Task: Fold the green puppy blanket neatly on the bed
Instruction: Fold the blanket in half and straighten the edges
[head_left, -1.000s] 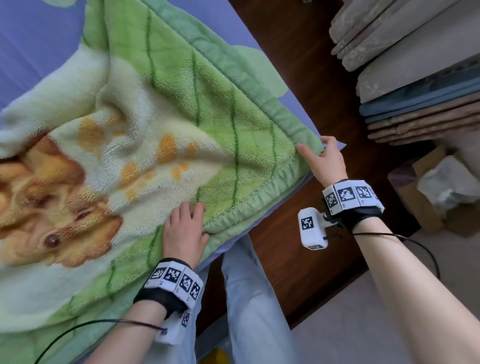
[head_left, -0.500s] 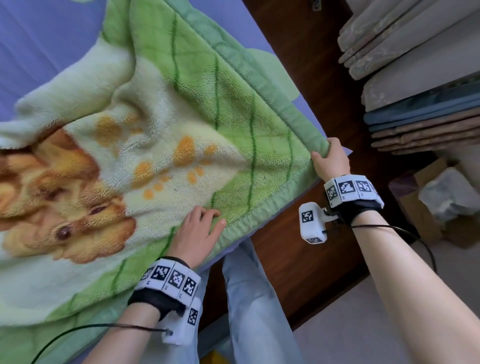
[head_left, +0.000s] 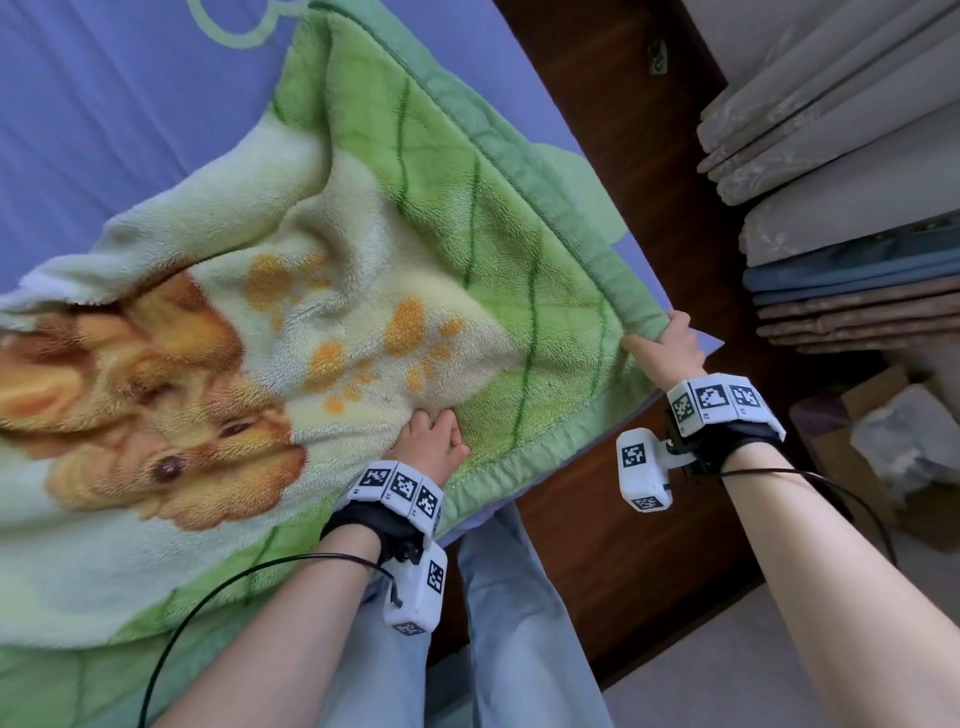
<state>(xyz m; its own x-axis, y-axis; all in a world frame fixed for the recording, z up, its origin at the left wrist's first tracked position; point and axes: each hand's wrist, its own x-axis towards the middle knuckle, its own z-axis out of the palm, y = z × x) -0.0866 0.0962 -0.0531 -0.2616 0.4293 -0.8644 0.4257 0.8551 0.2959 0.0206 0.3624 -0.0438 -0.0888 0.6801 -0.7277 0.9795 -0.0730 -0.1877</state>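
Observation:
The green puppy blanket (head_left: 363, 249) lies spread over the purple bed sheet (head_left: 104, 104), its brown puppy print at the left. My right hand (head_left: 667, 348) pinches the blanket's near right corner at the bed's edge. My left hand (head_left: 431, 441) rests on the fleece near the front hem, its fingers curled into the fabric; whether it truly grips is hard to tell. The blanket's far left part is folded over itself in a thick roll.
The dark wooden bed frame (head_left: 623, 545) runs along the right side. Stacked folded bedding (head_left: 852, 218) sits at the right, with a cardboard box (head_left: 883, 452) below it. My legs in light jeans (head_left: 498, 623) stand against the bed's front edge.
My left hand slid forward onto the blanket and curled its fingers from flat. My right hand's open fingers closed on the corner. The view shifted, so the blanket appears further right.

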